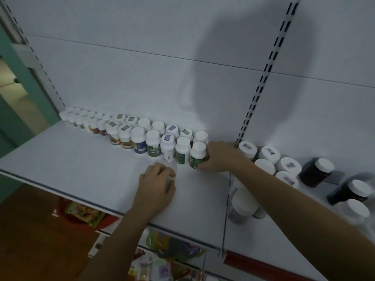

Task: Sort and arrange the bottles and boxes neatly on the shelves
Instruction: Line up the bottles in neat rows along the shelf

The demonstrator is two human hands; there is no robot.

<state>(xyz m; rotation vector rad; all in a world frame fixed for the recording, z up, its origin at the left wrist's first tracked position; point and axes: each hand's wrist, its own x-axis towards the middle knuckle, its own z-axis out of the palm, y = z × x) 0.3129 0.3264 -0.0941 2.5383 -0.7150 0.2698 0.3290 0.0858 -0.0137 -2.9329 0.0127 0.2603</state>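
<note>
Because the double row of bottles (140, 138) runs along the back of the shelf (71, 159), my right hand (220, 157) wraps the green-labelled bottle (197, 156) at the row's right end, upright and touching its neighbour, so the line closes tight. My left hand (156, 185) rests loosely curled on the bare shelf, holding nothing (a brace, I judge). Unsorted bottles (284, 165) stand just right of the row.

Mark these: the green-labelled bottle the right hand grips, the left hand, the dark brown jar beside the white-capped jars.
green-labelled bottle (197, 157), head view, body below cap
left hand (155, 184), head view, back of hand
dark brown jar (314, 174), head view, side wall
</note>
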